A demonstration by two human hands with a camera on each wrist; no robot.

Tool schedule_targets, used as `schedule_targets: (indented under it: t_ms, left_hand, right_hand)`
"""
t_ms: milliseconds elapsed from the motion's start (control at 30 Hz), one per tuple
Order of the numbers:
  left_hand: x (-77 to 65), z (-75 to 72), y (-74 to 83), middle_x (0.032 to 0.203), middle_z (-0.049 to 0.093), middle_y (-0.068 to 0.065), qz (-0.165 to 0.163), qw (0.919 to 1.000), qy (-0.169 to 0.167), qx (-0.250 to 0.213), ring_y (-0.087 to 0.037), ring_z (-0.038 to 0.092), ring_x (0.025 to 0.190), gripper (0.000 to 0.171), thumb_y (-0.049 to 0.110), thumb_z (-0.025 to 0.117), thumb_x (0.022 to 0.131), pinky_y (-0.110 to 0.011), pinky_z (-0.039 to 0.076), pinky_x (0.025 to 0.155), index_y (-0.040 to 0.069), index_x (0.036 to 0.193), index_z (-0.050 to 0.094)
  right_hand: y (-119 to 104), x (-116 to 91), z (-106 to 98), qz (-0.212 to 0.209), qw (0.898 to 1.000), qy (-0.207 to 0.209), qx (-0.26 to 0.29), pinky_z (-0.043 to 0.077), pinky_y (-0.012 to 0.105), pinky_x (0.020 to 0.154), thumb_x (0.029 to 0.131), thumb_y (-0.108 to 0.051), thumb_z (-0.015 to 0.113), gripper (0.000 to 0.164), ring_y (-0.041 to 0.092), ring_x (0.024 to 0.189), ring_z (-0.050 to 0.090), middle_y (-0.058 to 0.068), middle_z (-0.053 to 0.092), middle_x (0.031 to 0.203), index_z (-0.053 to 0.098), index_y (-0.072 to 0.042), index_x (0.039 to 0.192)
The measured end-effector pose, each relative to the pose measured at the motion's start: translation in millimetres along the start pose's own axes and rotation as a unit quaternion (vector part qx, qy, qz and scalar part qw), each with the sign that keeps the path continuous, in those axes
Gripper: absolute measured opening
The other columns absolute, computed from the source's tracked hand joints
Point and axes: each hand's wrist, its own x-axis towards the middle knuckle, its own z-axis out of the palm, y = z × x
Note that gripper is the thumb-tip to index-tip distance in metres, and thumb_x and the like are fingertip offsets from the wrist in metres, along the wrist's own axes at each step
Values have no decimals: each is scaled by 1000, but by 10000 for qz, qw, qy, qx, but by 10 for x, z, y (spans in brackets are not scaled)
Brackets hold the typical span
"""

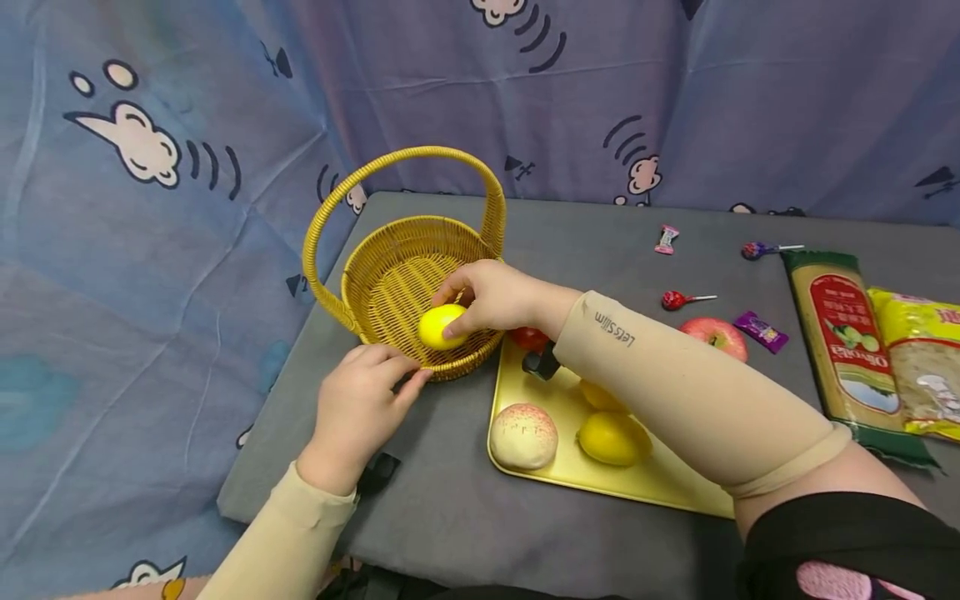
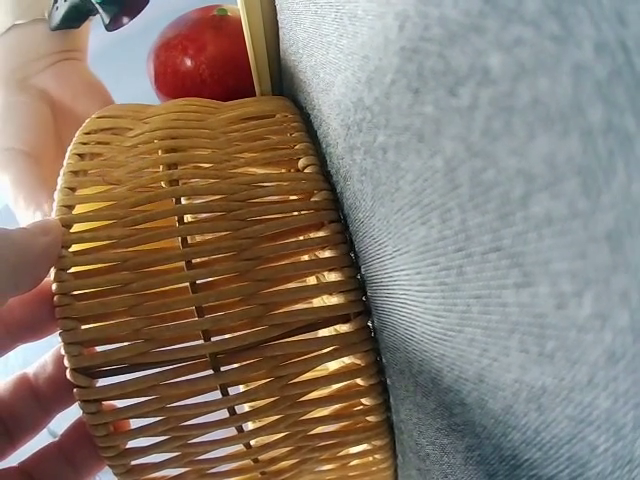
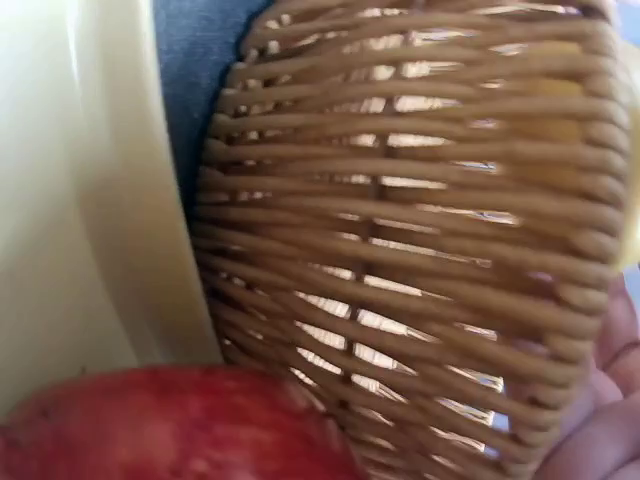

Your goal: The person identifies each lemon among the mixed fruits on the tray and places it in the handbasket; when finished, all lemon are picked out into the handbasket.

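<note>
At left, beside the left edge of the table (image 1: 450, 492), nearer its far corner than its near one: yellow wicker basket (image 1: 393, 292), upright, arched handle set obliquely so as to leave the right front open to the reach. On the near rim: left hand (image 1: 360, 408), fingers spread, rim held between fingers and thumb, presumably against sliding or tipping. Inside, toward the near right wall: lemon (image 1: 438, 327), pinched between thumb and fingers of the right hand (image 1: 498, 298), level with the upper weave in both wrist views, hence apart from the basket floor. Grip from above and right, probably to keep the knuckles clear of the rim.

Just right of the basket: yellow tray (image 1: 517, 375), raised rim likely a check on rolling. At its far left corner, red fruit (image 1: 528, 337); at its near left corner, pink-topped peach (image 1: 523, 437); farther right along the near edge, second lemon (image 1: 615, 438).

Beyond the beige sleeve (image 1: 675, 383): red lollipop (image 1: 675, 300) and apple (image 1: 716, 335), the latter with its support hidden. Toward the table's right edge: Olivoila packet (image 1: 847, 350), laid flat, a posture suited to limp wrapping.
</note>
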Motion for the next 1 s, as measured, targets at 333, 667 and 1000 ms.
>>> schedule_targets:
  t_ms: [333,667,1000]
  left_hand:
    - [9,16,0,89,69,1,43,10000,-1,-24,-22,66,87,19,34,80,88,-38,57,72,15,88,79]
    - [0,2,-3,89,69,2,17,10000,34,-30,-22,66,87,19,35,80,88,-38,57,71,16,88,79]
    - [-6,7,-6,89,69,2,-16,10000,-33,-16,-21,66,88,18,35,77,91,-38,57,73,17,89,79]
  right_hand:
    - [34,32,126,-132,9968,-416,-671,53,31,83,82,-30,87,38,16,99,65,-5,69,111,74,-19,116]
    - [6,100,204,-125,9887,-618,-1357,51,31,86,86,-29,83,30,14,102,60,-7,69,110,75,-20,113]
    - [-12,90,201,-121,9859,-748,-1494,51,34,89,87,-28,82,32,16,104,62,-4,69,114,72,-20,116]
